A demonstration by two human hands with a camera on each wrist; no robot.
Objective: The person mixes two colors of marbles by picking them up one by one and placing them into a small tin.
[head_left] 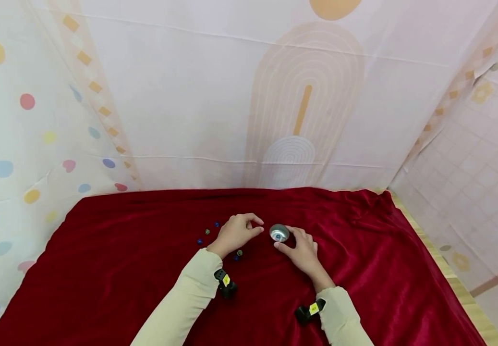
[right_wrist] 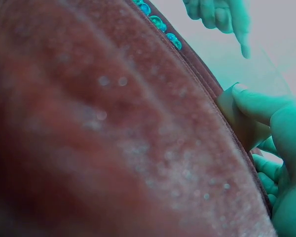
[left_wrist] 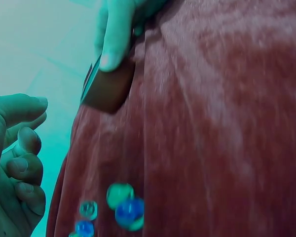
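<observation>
A small round metal bowl (head_left: 279, 233) stands on the red cloth, and a bluish marble shows inside it. My right hand (head_left: 301, 251) grips the bowl's right side between thumb and fingers. In the left wrist view the bowl (left_wrist: 111, 88) appears from its side, with the right thumb against its wall. Left of the bowl, my left hand (head_left: 236, 234) hovers apart from it. Its thumb and forefinger are bent with a gap between them, and nothing shows there. Near that hand lie blue marbles (head_left: 199, 241) and greenish marbles (head_left: 239, 253).
Red velvet cloth (head_left: 145, 269) covers the table, with folds at the back right corner. A pale yellow table edge (head_left: 439, 264) runs along the right. Printed white sheets (head_left: 188, 96) hang behind and at both sides.
</observation>
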